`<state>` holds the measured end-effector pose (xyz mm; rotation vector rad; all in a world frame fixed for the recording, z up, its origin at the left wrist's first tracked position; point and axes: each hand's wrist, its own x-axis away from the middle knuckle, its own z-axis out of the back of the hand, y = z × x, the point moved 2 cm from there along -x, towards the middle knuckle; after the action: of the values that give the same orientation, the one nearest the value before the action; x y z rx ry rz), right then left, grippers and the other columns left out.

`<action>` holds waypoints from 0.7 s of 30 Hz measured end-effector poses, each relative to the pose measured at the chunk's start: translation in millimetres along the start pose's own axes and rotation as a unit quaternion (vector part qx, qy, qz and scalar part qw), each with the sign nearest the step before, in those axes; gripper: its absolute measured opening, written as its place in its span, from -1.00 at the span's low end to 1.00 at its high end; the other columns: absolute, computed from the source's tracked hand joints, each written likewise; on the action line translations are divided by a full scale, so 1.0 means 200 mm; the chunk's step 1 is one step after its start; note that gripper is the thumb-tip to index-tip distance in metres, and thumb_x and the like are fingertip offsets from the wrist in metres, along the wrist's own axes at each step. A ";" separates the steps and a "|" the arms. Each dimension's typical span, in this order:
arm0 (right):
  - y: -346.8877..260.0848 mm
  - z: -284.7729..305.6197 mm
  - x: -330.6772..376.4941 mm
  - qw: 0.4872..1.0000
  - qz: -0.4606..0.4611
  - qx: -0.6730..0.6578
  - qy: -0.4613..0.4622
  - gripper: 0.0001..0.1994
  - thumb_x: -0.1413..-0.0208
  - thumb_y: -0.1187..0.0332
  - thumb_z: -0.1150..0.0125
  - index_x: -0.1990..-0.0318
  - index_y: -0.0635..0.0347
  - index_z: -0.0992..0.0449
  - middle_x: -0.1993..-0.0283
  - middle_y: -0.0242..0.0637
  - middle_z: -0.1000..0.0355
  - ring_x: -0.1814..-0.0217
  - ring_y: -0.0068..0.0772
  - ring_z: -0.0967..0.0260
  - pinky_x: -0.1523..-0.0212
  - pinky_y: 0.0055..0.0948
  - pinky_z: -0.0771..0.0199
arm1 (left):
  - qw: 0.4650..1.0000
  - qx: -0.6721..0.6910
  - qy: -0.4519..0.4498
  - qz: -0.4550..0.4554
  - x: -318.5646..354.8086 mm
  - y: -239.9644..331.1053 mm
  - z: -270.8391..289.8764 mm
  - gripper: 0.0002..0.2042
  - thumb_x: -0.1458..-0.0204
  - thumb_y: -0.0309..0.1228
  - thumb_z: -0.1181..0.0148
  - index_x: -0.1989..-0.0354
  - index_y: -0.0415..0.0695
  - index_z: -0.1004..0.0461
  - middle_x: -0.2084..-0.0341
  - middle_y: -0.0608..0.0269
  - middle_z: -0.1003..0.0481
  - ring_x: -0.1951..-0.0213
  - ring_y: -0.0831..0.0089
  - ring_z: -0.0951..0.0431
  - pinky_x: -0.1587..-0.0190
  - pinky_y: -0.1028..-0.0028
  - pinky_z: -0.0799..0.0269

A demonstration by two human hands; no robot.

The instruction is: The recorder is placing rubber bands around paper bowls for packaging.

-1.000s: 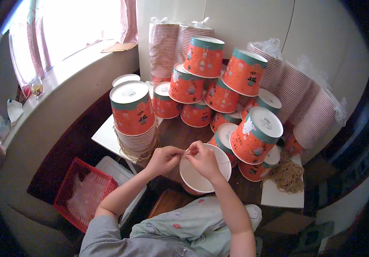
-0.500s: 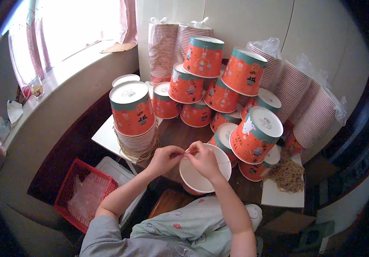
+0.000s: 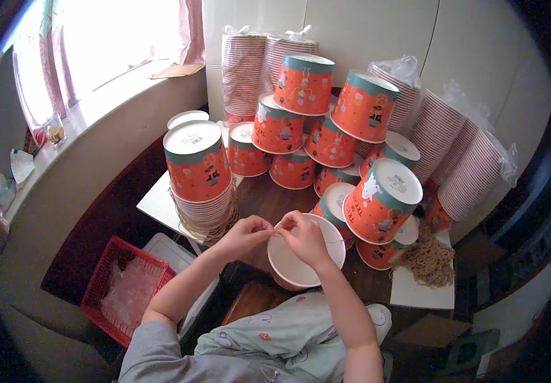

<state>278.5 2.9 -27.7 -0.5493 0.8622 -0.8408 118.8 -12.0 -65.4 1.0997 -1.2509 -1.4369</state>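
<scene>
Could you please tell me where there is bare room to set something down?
Bare brown tabletop shows beyond the left hand, between the left bucket stack and the upturned buckets. The right-hand white board has a small bare strip before the tangled cords. Behind, buckets and bagged stacks crowd together.

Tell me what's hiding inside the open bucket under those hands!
Inside the open paper bucket, I see only plain white walls and bottom. The right hand and forearm cover part of it from view, so I can't tell what's behind them.
</scene>
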 end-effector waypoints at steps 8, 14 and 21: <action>-0.01 0.05 0.00 0.998 -0.059 -0.024 -0.022 -0.87 0.14 0.48 -0.16 0.39 0.28 -0.40 0.46 -0.26 -0.42 0.39 -0.46 -0.41 0.36 -0.50 -0.39 | 0.969 0.188 -0.090 0.136 -0.01 -0.02 0.03 -0.85 0.04 -0.38 -0.08 0.33 -0.17 -0.40 0.53 0.46 -0.37 0.51 0.69 -0.27 0.50 0.70 -0.16; -0.08 0.10 0.00 0.998 -0.012 -0.026 -0.047 -0.84 0.14 0.44 -0.19 0.35 0.23 -0.42 0.54 -0.33 -0.34 0.53 -0.57 -0.30 0.49 -0.62 -0.31 | 0.959 0.221 -0.090 0.153 -0.02 0.01 0.03 -0.85 0.03 -0.37 -0.09 0.33 -0.16 -0.42 0.61 0.52 -0.31 0.61 0.75 -0.20 0.62 0.75 -0.07; -0.05 0.03 0.02 0.992 0.128 0.015 -0.002 -0.85 0.17 0.40 -0.23 0.40 0.21 -0.45 0.54 -0.37 -0.35 0.59 -0.52 -0.27 0.54 -0.59 -0.30 | 0.950 0.241 -0.110 0.165 -0.03 0.03 0.02 -0.86 0.03 -0.37 -0.09 0.33 -0.15 -0.42 0.59 0.49 -0.33 0.61 0.75 -0.23 0.62 0.74 -0.10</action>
<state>280.6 -5.4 -18.0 -0.4034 0.8928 -0.6169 116.1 -6.5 -58.8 0.9889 -1.9173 -1.0427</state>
